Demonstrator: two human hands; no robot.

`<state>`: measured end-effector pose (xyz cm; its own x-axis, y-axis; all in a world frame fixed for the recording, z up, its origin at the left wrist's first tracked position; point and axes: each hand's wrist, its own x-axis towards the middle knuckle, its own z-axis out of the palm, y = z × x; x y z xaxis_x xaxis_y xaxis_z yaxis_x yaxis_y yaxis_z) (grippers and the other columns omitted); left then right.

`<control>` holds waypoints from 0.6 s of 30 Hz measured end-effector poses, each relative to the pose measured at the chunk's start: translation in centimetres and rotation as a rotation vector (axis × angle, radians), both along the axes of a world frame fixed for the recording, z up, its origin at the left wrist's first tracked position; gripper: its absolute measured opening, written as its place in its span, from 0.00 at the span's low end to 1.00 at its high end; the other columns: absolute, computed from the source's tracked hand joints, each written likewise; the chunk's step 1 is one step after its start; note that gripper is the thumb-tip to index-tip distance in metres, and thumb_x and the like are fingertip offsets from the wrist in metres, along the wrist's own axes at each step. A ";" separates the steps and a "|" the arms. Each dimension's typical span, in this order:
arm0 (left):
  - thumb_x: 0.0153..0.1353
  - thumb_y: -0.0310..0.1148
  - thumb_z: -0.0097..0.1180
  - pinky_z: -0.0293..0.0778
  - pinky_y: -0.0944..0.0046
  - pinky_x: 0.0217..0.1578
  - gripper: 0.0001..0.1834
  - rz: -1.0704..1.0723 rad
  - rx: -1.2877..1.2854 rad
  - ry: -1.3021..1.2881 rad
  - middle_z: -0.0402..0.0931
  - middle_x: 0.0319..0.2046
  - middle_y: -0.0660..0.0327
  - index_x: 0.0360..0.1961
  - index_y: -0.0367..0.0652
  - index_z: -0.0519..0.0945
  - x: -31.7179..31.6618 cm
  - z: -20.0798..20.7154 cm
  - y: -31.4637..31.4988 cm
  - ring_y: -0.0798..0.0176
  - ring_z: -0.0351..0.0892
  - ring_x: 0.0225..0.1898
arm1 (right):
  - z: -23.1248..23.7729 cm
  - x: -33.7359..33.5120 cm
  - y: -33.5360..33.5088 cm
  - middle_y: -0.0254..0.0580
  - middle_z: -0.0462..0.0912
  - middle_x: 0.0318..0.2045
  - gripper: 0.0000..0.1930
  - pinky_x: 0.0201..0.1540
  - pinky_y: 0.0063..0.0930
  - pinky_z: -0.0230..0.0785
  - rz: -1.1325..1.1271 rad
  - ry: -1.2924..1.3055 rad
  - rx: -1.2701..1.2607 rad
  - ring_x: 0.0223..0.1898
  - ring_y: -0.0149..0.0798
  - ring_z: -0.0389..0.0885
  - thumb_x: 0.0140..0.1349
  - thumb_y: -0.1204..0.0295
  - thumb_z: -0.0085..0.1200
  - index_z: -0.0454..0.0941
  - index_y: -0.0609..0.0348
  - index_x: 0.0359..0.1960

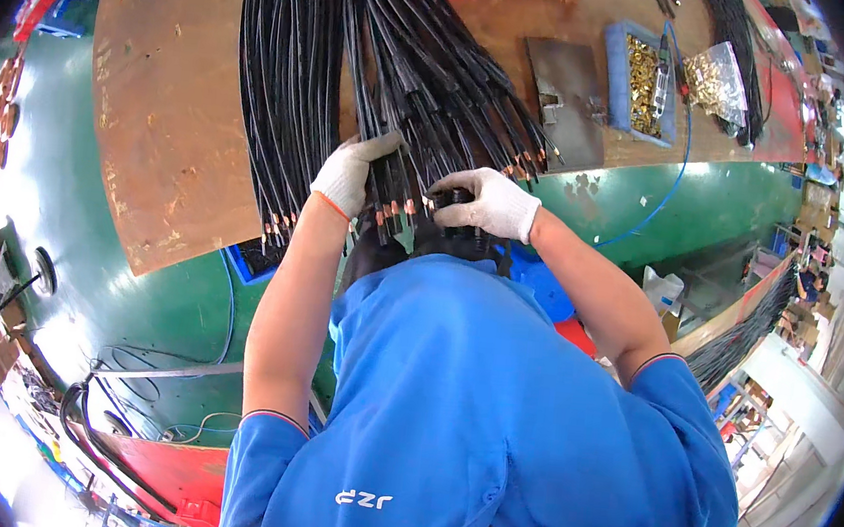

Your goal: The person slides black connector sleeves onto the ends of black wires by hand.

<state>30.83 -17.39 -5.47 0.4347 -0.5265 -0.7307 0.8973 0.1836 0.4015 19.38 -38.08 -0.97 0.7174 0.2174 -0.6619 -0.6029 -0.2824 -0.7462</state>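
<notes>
Long black cables (288,71) lie in two thick bunches on the brown tabletop, their bare copper ends (394,209) pointing toward me at its near edge. My left hand (348,173), in a white glove with grey fingertips, is closed over several cables of the right-hand bunch (438,84). To its right, my gloved right hand (492,203) curls its thumb and fingers around black cables close to their ends. The glove hides part of what it grips. More copper ends fan out beyond the right hand.
A blue bin of brass-coloured terminals (616,75) stands at the right, beside a clear bag of similar parts (717,81). Left of the bin lies a dark metal plate (567,101). A blue hose (686,151) hangs over the table edge (113,186).
</notes>
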 end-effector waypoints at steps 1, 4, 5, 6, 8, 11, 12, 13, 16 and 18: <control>0.67 0.38 0.65 0.84 0.58 0.35 0.12 0.013 0.033 -0.036 0.86 0.36 0.59 0.44 0.40 0.84 -0.1 -0.3 -0.2 0.60 0.87 0.33 | 0.3 -0.1 0.0 0.41 0.88 0.43 0.27 0.54 0.29 0.74 0.007 0.007 0.000 0.46 0.29 0.82 0.58 0.66 0.71 0.82 0.68 0.58; 0.67 0.39 0.66 0.83 0.59 0.30 0.13 0.007 0.084 -0.085 0.86 0.34 0.59 0.45 0.40 0.83 -0.4 -1.6 -0.8 0.60 0.86 0.29 | 1.5 -0.3 -0.1 0.42 0.89 0.44 0.28 0.52 0.29 0.75 0.121 0.099 -0.040 0.44 0.30 0.82 0.57 0.67 0.72 0.81 0.69 0.58; 0.67 0.39 0.66 0.81 0.59 0.28 0.13 -0.001 0.095 -0.097 0.85 0.33 0.59 0.45 0.41 0.83 -0.6 -2.0 -0.9 0.60 0.85 0.28 | 1.6 -0.5 -0.1 0.44 0.89 0.43 0.29 0.51 0.29 0.75 0.165 0.085 -0.077 0.43 0.30 0.83 0.57 0.65 0.72 0.82 0.69 0.58; 0.67 0.39 0.66 0.80 0.59 0.27 0.13 -0.009 0.105 -0.108 0.85 0.33 0.60 0.44 0.42 0.83 -0.8 -2.1 -1.1 0.61 0.84 0.26 | 1.9 -0.5 0.0 0.45 0.89 0.42 0.30 0.50 0.30 0.76 0.210 0.071 -0.114 0.42 0.31 0.83 0.56 0.63 0.72 0.82 0.70 0.57; 0.67 0.39 0.67 0.79 0.60 0.28 0.13 0.019 0.110 -0.094 0.85 0.33 0.60 0.45 0.42 0.84 -1.2 -2.4 -1.6 0.62 0.83 0.27 | 2.9 -0.1 0.2 0.47 0.89 0.40 0.30 0.49 0.31 0.76 0.262 0.057 -0.152 0.41 0.33 0.84 0.55 0.61 0.72 0.83 0.70 0.55; 0.67 0.37 0.68 0.79 0.61 0.31 0.13 0.061 0.115 -0.126 0.85 0.34 0.61 0.46 0.42 0.84 -1.3 -2.4 -2.0 0.63 0.82 0.29 | 3.5 0.3 0.3 0.50 0.88 0.37 0.30 0.48 0.33 0.75 0.313 0.036 -0.168 0.40 0.35 0.84 0.54 0.57 0.71 0.85 0.70 0.51; 0.66 0.37 0.68 0.79 0.61 0.32 0.13 0.068 0.104 -0.125 0.86 0.35 0.61 0.46 0.42 0.84 -1.2 -2.4 -2.0 0.64 0.82 0.30 | 3.5 0.3 0.3 0.51 0.88 0.35 0.30 0.46 0.34 0.75 0.313 0.032 -0.147 0.39 0.36 0.85 0.53 0.55 0.70 0.85 0.70 0.49; 0.66 0.36 0.69 0.79 0.62 0.34 0.13 0.075 0.093 -0.124 0.86 0.35 0.62 0.46 0.42 0.84 -1.2 -2.5 -2.0 0.64 0.82 0.31 | 3.5 0.4 0.2 0.51 0.88 0.35 0.30 0.46 0.34 0.75 0.312 0.034 -0.146 0.39 0.36 0.85 0.53 0.55 0.70 0.85 0.70 0.49; 0.66 0.36 0.69 0.79 0.62 0.34 0.13 0.059 0.120 -0.127 0.86 0.35 0.62 0.47 0.42 0.84 -1.3 -2.4 -1.8 0.64 0.82 0.30 | 3.3 0.3 0.0 0.49 0.88 0.34 0.29 0.45 0.34 0.75 0.298 0.077 -0.134 0.38 0.35 0.84 0.53 0.56 0.71 0.85 0.71 0.48; 0.66 0.36 0.69 0.79 0.62 0.34 0.13 0.065 0.114 -0.130 0.86 0.35 0.62 0.47 0.42 0.84 -1.3 -2.7 -1.7 0.64 0.82 0.30 | 3.0 0.3 -0.2 0.48 0.88 0.34 0.30 0.43 0.34 0.75 0.301 0.087 -0.107 0.38 0.33 0.84 0.53 0.55 0.72 0.85 0.72 0.48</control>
<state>29.54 -19.13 -8.13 0.5599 -0.4115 -0.7192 0.8241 0.1862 0.5350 19.65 -38.33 1.98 0.5714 0.3372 -0.7482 -0.5403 -0.5317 -0.6522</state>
